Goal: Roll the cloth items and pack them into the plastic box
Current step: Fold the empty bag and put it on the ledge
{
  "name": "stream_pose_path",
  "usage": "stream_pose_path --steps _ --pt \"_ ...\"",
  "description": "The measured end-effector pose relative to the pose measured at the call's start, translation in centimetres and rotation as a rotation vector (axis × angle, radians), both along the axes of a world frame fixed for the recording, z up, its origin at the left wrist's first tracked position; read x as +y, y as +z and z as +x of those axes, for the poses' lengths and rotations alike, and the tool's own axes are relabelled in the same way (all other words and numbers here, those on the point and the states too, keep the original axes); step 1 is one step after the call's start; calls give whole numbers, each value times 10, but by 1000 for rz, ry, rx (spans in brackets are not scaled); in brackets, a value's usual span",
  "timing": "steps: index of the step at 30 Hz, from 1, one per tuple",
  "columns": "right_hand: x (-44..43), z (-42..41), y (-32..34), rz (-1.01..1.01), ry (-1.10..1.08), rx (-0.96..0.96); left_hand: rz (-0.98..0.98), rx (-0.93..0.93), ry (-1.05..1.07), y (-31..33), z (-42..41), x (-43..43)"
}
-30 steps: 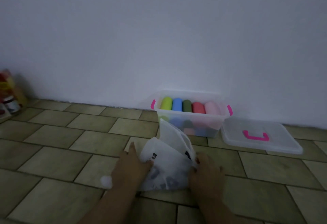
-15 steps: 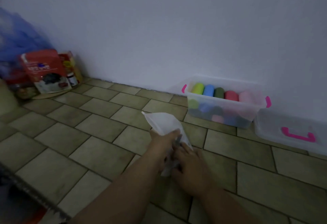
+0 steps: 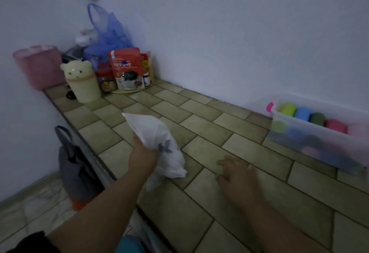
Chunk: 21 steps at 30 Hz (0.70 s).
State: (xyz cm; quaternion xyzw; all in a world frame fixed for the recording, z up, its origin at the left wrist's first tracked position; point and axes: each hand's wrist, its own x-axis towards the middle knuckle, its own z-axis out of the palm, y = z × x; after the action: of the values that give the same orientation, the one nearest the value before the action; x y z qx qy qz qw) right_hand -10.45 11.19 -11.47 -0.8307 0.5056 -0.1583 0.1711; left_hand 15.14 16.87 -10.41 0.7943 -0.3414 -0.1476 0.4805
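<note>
My left hand (image 3: 142, 155) grips a crumpled white plastic bag (image 3: 157, 143) with grey print, held just above the tiled floor. My right hand (image 3: 237, 174) hovers over the tiles to the right of the bag, fingers apart, holding nothing. The clear plastic box (image 3: 319, 149) with a pink latch stands against the wall at the far right. Inside it lies a row of rolled cloths (image 3: 317, 119): lime, blue, dark green, red and pink on top, with more rolls below seen through the wall.
In the left corner stand a cream bear-lidded bin (image 3: 82, 81), a red food packet (image 3: 126, 69), jars, a blue plastic bag (image 3: 108, 35) and a pink container (image 3: 39, 66). A grey bag (image 3: 74, 164) sits beside the step edge on the left.
The view has swung left, so the box now sits at the right edge. My right hand has let go of the white bag and my left hand holds it alone.
</note>
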Motion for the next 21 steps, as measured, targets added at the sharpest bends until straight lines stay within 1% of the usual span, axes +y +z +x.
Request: stream_pose_path --steps 1,3,5,7,9,11,16,21 --pt "-1 22 0 -9 64 71 3 11 33 -3 13 7" --pt "-2 64 -2 -2 138 155 43 4 45 -11 31 19" --pt "-1 93 -9 4 121 221 59 12 53 -23 42 26" --pt "0 109 -19 9 46 262 32 26 53 -33 48 29" --pt "0 110 -25 -12 -14 259 -10 25 33 -37 47 29" --pt "-3 111 -29 -39 -19 296 -57 44 19 -41 50 27" --pt "-5 115 -35 -63 -36 379 -159 147 -25 -42 52 28" --pt "-5 115 -37 -56 -51 403 -188 233 -83 -38 52 35"
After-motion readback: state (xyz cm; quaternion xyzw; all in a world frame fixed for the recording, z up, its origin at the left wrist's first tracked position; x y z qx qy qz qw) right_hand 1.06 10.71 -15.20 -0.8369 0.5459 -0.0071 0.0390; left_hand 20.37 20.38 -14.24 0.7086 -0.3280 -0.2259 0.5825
